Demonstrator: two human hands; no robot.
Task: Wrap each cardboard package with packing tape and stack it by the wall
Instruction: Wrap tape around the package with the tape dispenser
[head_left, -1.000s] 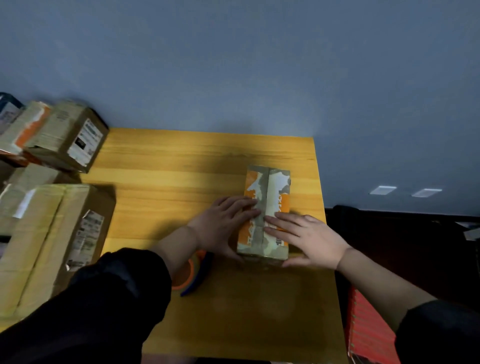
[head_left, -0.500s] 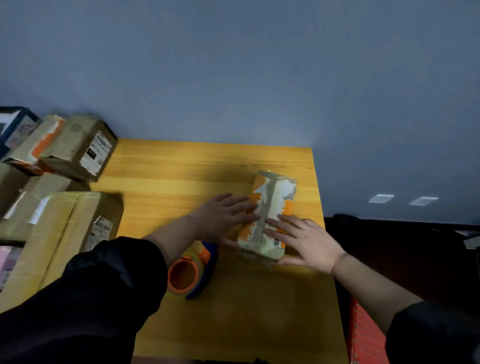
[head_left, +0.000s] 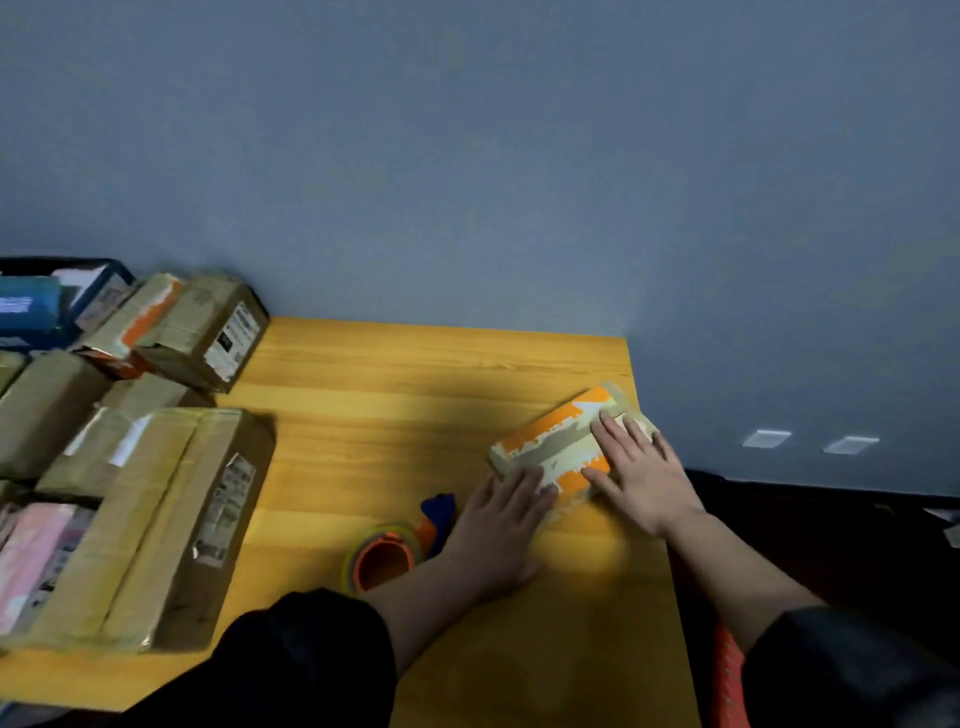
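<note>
A small orange and white cardboard package (head_left: 558, 444) with tape along its top lies slanted near the right edge of the yellow wooden table (head_left: 395, 405). My right hand (head_left: 636, 473) rests flat on its far right end, fingers spread. My left hand (head_left: 501, 525) lies flat against its near left end and on the table. A tape dispenser (head_left: 387, 556), orange roll with a blue handle, lies on the table just left of my left wrist.
Taped cardboard boxes crowd the table's left side: a large one (head_left: 150, 525) at the front, smaller ones (head_left: 202, 327) stacked toward the grey-blue wall (head_left: 467, 156). Past the table's right edge is a dark floor and something red (head_left: 727, 670).
The package has turned clockwise from lengthwise to slanted and moved toward the table's right edge. Both hands moved with it. My view shifted, showing more boxes on the left.
</note>
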